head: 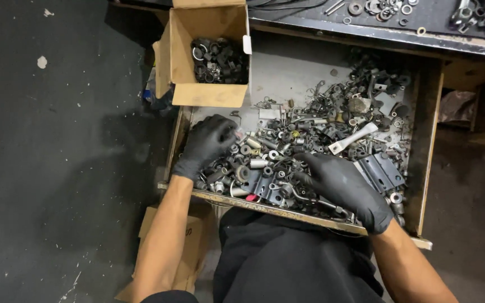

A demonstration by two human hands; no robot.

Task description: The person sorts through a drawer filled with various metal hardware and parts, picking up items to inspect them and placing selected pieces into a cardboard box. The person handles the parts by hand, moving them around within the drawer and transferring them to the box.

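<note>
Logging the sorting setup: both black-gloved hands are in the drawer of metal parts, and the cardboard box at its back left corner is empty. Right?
Not quite. The head view shows the cardboard box holds dark rings and clamps. Both gloved hands, left hand and right hand, are in the drawer.

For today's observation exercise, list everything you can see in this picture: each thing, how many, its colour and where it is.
drawer: one, wood sides, grey floor, pulled open at centre
parts: too many to count, grey and black metal, heaped in the drawer
bracket: one, pale metal, on the heap, right of centre
box: one, brown cardboard, open, at the drawer's far left corner, holding dark rings and clips
bench: one, dark, top edge, with loose washers
flat box: one, brown, on the floor, lower left
left hand: black glove, on parts at the drawer's left
right hand: black glove, on parts near the front edge
</note>
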